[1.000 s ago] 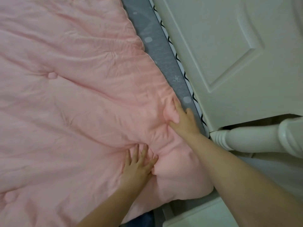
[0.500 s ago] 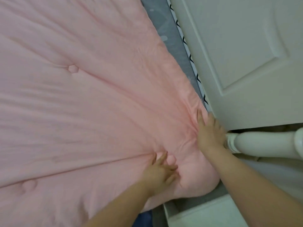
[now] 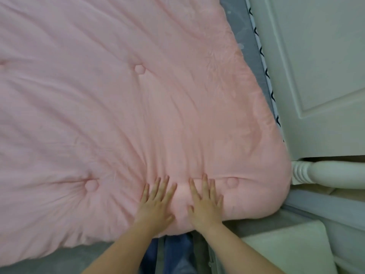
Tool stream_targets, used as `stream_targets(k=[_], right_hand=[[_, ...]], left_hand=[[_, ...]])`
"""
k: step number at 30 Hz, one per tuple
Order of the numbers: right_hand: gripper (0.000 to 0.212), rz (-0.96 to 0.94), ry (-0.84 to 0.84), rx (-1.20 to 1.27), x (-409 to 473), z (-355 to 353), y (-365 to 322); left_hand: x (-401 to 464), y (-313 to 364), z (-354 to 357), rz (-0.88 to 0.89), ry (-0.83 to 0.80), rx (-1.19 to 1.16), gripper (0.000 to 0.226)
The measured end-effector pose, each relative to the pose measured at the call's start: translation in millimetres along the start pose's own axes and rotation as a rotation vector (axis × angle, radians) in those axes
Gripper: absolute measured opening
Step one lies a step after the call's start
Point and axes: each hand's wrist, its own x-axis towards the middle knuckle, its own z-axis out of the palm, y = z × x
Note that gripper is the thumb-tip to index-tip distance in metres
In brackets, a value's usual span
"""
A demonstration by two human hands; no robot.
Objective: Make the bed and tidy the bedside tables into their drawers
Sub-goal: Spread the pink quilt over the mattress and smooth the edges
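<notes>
the left hand and right hand press flat, fingers straight, side by side on the soft pink tufted quilt, near its corner to their right. smoothing step; next, probably sweep creases outward.

Dim, soft light, slight blur, edges warped

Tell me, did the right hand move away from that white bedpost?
Yes. The right hand moved left, away from the white bedpost, and now presses flat on the pink comforter beside the left hand.
</notes>
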Motion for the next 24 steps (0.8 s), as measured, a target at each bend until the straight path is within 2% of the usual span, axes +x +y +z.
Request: stream_targets(k=[2,4,6,9,12,17,20,22,24], right_hand=[[0.081,-0.017,-0.144,0.007,-16.5,-5.4,-10.3],[0.070,-0.041,-0.247,0.065,-25.3,-13.4,-16.8],[0.063,-0.093,-0.279,0.125,-28.8,-25.7,-31.8],[0.058,-0.144,-0.265,0.132,-28.3,-52.1,-62.2],[0.055,-0.232,-0.216,0.079,-27.9,-75.4,-111.1],[0.057,-0.430,-0.217,-0.016,-29.7,-61.9,-196.4],[0.065,-0.560,-0.220,-0.054,-30.0,-30.4,-241.3],[0.075,-0.580,-0.262,-0.043,-25.3,-0.5,-268.3],[0.087,-0.545,-0.283,-0.036,-21.0,27.6,-289.2]], left_hand=[[-19.4,-14.6,-9.7,0.009,-0.143,-0.018,0.085],[-35.2,-33.6,-26.3,-0.087,-0.237,-0.205,0.062],[-60.5,-61.5,-49.3,-0.275,-0.217,-0.317,0.045],[-96.6,-111.7,-74.0,-0.549,-0.127,-0.399,0.047],[-135.5,-152.5,-90.7,-0.687,-0.028,-0.483,0.051],[-179.8,-197.1,-76.3,-0.684,0.083,-0.357,0.053],[-186.4,-222.4,-46.4,-0.642,0.104,-0.238,0.064],[-182.5,-239.3,-22.1,-0.643,0.118,-0.205,0.066],[-179.4,-254.3,0.1,-0.653,0.141,-0.177,0.057]])
